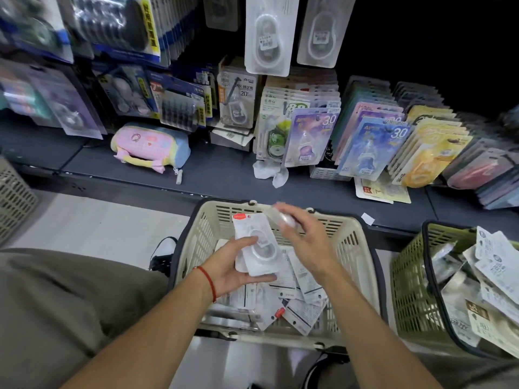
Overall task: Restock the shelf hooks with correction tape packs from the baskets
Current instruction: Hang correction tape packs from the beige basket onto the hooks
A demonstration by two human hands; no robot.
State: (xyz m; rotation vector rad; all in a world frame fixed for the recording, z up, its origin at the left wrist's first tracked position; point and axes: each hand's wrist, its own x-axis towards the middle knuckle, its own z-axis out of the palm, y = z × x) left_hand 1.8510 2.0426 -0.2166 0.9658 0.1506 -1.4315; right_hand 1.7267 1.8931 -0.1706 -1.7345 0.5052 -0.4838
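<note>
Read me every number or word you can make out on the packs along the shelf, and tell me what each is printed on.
"30": purple pack standing on the shelf.
"30": blue pack beside it.
"20": boxed pack further left.
"89", partly hidden: green pack.
Yellow side strips, price stickers and the packs in the left hand: too blurred to read.

Your left hand [234, 265] holds a small stack of packs [254, 249] over the basket [352, 242] directly before you, with loose packs [297, 290] lying in it. Your right hand [302, 234] is just right of the stack. A second basket [407, 279] sits to the right. Behind both runs the shelf [224, 169], a pouch [150, 146] on its left part, upright packs [362, 147] on its right; two packs [266, 35] hang above.
</note>
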